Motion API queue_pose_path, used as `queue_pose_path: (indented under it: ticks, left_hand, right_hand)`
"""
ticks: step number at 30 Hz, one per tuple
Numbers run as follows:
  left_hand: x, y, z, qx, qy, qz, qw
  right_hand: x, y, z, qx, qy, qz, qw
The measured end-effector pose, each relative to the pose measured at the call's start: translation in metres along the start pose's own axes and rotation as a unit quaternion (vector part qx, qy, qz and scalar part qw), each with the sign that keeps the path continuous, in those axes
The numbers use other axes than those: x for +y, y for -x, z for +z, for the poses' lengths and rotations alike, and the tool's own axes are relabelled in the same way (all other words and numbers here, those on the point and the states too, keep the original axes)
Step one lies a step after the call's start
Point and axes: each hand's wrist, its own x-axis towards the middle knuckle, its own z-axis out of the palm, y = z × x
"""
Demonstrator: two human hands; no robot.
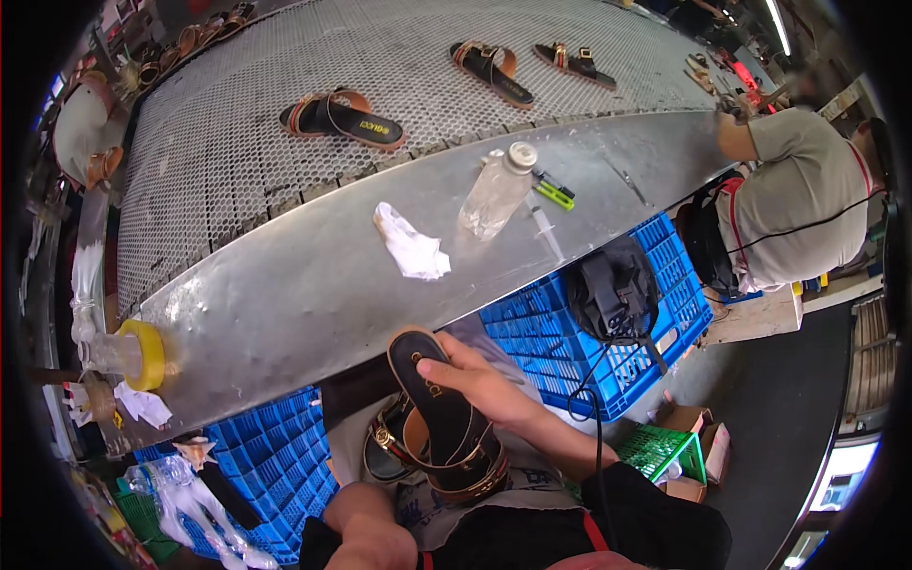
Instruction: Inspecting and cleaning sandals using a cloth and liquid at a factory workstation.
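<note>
My right hand (480,382) grips a black sandal (442,408) near one end of its footbed, thumb pressed on the dark insole and fingers behind the sole. The sandal is tilted up over my lap, its straps toward me. Against it, on the left, rests a second black sandal (382,456) with a gold buckle and a striped strap. My left arm (369,527) is bent close to my body below this pair; its fingers are hidden. In front, on the metal ledge (313,294), lies a crumpled white cloth or paper (410,245).
Beyond the ledge, a mesh conveyor (228,123) carries several sandals. A clear bottle (496,195), a green marker (554,193) and a syringe (546,233) lie on the ledge, yellow tape (144,354) at its left. Blue crates (532,332) stand below; a co-worker (793,195) sits right.
</note>
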Motion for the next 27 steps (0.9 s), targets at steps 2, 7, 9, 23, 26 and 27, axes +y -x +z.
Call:
queue_pose_path:
  ticks: [2,7,9,23,26,27]
  left_hand:
    - [0.052,-0.009,0.012,-0.011,-0.121,-0.162,0.979]
    - [0.051,-0.004,0.011,-0.231,-0.770,-0.124,0.582]
    - [0.040,0.005,0.024,-0.111,-0.699,-0.132,0.694]
    - [0.047,0.003,0.025,-0.218,-0.779,-0.100,0.579]
    - [0.053,-0.011,0.034,-0.100,-0.568,-0.223,0.786]
    - [0.060,-0.013,0.035,-0.067,-0.482,-0.290,0.824]
  right_hand:
    - [-0.004,0.001,-0.004,-0.002,-0.012,0.006,1.000]
    - [-0.009,0.004,-0.007,0.017,-0.026,-0.011,0.999]
    - [-0.006,0.003,-0.003,0.002,-0.014,-0.002,1.000]
    - [-0.006,0.006,-0.006,0.005,-0.033,-0.006,0.999]
    - [-0.007,0.006,-0.005,0.006,-0.029,-0.007,1.000]
    - [-0.009,0.006,-0.013,0.024,-0.030,-0.013,0.999]
